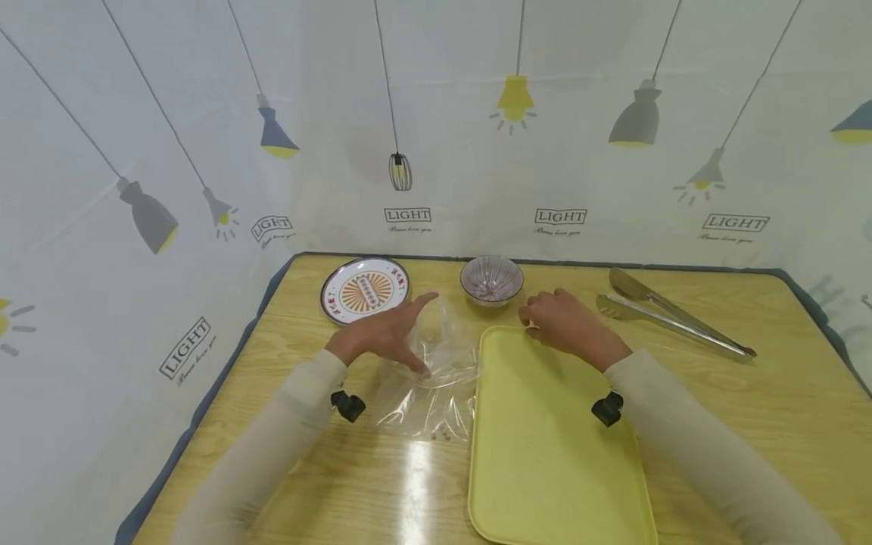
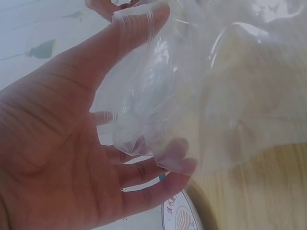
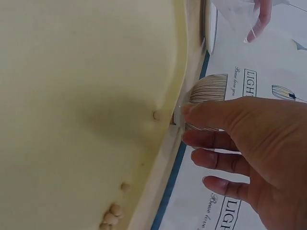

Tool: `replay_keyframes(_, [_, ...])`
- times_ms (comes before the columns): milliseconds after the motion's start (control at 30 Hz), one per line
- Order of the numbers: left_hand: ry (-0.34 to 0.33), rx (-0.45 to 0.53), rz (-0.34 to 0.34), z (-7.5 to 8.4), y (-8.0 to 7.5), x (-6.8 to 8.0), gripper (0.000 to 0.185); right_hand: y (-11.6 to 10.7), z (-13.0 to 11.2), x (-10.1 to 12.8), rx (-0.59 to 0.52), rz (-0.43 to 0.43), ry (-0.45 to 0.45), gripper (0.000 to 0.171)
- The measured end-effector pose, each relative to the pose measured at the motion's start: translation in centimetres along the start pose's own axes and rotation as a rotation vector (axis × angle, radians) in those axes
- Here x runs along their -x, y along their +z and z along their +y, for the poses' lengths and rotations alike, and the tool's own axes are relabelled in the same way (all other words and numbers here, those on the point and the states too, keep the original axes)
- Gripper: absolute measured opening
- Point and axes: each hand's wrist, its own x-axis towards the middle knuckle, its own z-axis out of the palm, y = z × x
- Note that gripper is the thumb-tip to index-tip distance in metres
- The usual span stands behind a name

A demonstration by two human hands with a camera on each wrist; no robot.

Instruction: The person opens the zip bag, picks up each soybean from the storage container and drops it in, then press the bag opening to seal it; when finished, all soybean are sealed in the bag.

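A clear plastic bag lies crumpled on the wooden table, left of a pale yellow tray. My left hand rests on the bag with fingers spread and fairly straight. In the left wrist view the bag drapes over the tips of the left hand. My right hand is at the tray's far edge. Seen from the right wrist, the right hand has a fingertip at the tray rim, beside one small round bean. Several more beans lie together on the tray.
A patterned plate sits at the back left and a small striped bowl just beyond the tray. Metal tongs lie at the back right. A lamp-printed cloth walls the table on three sides.
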Motion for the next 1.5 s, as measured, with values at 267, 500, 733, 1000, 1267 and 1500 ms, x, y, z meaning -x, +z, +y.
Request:
replay_keyframes(267, [0.007, 0.012, 0.003, -0.1, 0.1, 0.0, 0.134, 1.5, 0.4, 0.2, -0.028, 0.014, -0.010, 0.022])
replay_keyframes(500, [-0.006, 0.036, -0.005, -0.1, 0.2, 0.2, 0.133, 2.7, 0.2, 0.2, -0.029, 0.032, -0.007, 0.033])
replay_keyframes(733, [-0.007, 0.027, -0.005, -0.2, 0.4, 0.3, 0.133, 3.0, -0.2, 0.4, 0.003, 0.033, 0.014, 0.037])
replay_keyframes(1000, [0.005, 0.038, 0.001, -0.2, 0.2, 0.4, 0.132, 3.0, -0.2, 0.5, 0.056, 0.048, 0.005, 0.031])
replay_keyframes(1267, [-0.001, 0.053, -0.003, -0.2, 0.1, 0.4, 0.132, 0.9, -0.4, -1.0, 0.061, 0.086, -0.020, 0.036])
replay_keyframes(1500, [0.006, 0.043, -0.004, -0.3, 0.1, 0.1, 0.132, -2.4, -1.7, -4.2, 0.043, 0.076, -0.035, 0.023])
